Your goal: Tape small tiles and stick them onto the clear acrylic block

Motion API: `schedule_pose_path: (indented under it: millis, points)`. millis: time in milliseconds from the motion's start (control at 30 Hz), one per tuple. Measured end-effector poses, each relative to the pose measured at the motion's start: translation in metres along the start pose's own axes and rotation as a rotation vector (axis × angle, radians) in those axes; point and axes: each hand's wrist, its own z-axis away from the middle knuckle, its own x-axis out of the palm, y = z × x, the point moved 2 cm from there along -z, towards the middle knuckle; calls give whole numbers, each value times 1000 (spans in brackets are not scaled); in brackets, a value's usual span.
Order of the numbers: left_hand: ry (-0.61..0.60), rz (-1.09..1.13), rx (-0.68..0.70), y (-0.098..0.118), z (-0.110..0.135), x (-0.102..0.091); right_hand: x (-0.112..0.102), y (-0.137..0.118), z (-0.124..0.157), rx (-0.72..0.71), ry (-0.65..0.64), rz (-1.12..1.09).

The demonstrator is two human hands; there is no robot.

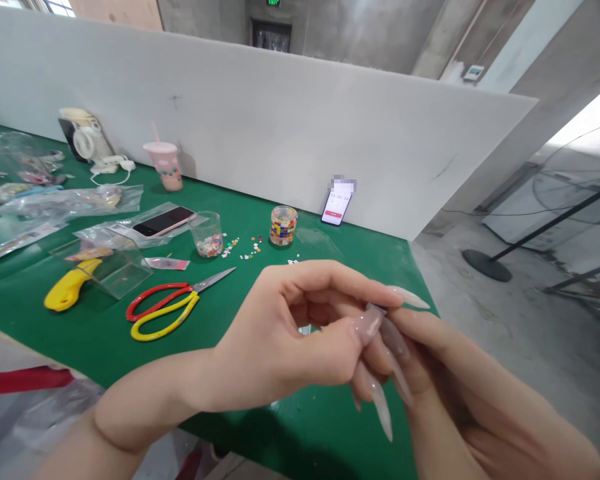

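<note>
My left hand (290, 333) and my right hand (460, 387) meet above the near right corner of the green table (105, 333). Both have long pale nails. The left thumb and forefinger pinch together at the right hand's fingertips, around something too small to make out. The right fingers are curled and pressed against the left ones. Scattered small coloured beads (243, 247) lie on the table beyond the hands.
Red-and-yellow scissors (173, 303), a yellow-handled tool (70, 287), a clear box (113, 263), a glass cup (207, 235), a bead jar (283, 225), a phone (163, 221), a propped phone (337, 203), a pink cup (165, 165), plastic bags (65, 200) and a small fan (87, 140). White partition (280, 120) behind.
</note>
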Motion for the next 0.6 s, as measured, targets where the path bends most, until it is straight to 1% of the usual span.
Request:
schedule_pose_path:
  millis: [233, 433, 600]
  points:
    - [17, 2, -16, 3, -3, 4, -1, 0, 0, -9, 0, 22]
    - [41, -23, -4, 3, -2, 3, -1, -1, -1, -15, 7, 33]
    - [-14, -15, -5, 3, -1, 2, 0, -2, 0, 5, -5, 64]
